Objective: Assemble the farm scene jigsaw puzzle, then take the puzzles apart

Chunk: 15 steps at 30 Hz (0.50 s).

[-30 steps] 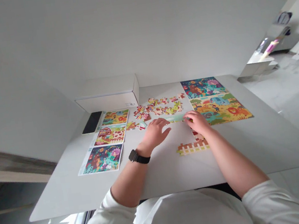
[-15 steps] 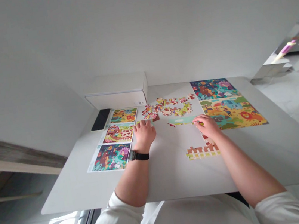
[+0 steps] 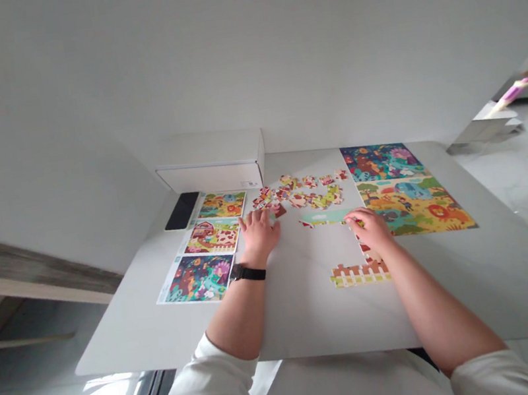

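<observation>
My left hand (image 3: 258, 235), with a black watch (image 3: 247, 271) on the wrist, lies palm down with its fingers spread over the left end of a scatter of loose puzzle pieces (image 3: 303, 191). My right hand (image 3: 372, 228) is curled, its fingertips pinching a puzzle piece at the right end of a joined pale sky strip (image 3: 322, 217). Below that hand a short column of joined pieces runs down to a strip of white fence pieces (image 3: 359, 272). Together these form part of a puzzle's border on the white table (image 3: 313, 316).
Two finished puzzles (image 3: 381, 161) (image 3: 413, 204) lie at the right. Three picture cards (image 3: 222, 205) (image 3: 212, 235) (image 3: 196, 278) lie in a row at the left, with a black phone (image 3: 182, 210) beside them. A white box (image 3: 215, 162) stands at the back against the wall.
My left hand moved left from the middle of the table to the left end of the loose pieces. My right hand stayed at the end of the sky strip. The view shifted slightly.
</observation>
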Each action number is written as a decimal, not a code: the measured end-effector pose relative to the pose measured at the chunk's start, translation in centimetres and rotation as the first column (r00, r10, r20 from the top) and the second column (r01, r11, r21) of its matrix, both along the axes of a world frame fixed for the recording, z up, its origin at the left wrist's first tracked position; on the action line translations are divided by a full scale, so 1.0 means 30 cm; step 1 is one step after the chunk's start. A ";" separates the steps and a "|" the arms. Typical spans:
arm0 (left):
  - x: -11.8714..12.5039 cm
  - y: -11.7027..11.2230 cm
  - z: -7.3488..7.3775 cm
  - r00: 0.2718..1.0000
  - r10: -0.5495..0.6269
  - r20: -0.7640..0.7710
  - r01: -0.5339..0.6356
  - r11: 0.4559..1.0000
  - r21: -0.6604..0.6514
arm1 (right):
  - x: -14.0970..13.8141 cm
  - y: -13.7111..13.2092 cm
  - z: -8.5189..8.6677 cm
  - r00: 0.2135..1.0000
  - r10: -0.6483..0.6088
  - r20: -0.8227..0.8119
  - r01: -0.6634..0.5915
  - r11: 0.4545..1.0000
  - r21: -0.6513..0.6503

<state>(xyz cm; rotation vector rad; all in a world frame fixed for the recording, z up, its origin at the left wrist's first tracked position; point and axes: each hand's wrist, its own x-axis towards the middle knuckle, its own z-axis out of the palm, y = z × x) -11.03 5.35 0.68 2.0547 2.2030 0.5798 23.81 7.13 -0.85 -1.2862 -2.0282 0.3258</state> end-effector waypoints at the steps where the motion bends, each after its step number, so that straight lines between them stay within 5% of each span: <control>1: 0.001 -0.002 0.000 1.000 0.021 -0.013 -0.021 1.000 0.006 | 0.001 0.000 0.000 1.000 0.000 -0.002 0.000 1.000 0.003; 15: -0.021 0.006 -0.015 0.996 0.062 0.068 -0.059 0.997 -0.040 | 0.001 -0.005 0.002 1.000 -0.025 -0.014 0.025 1.000 -0.018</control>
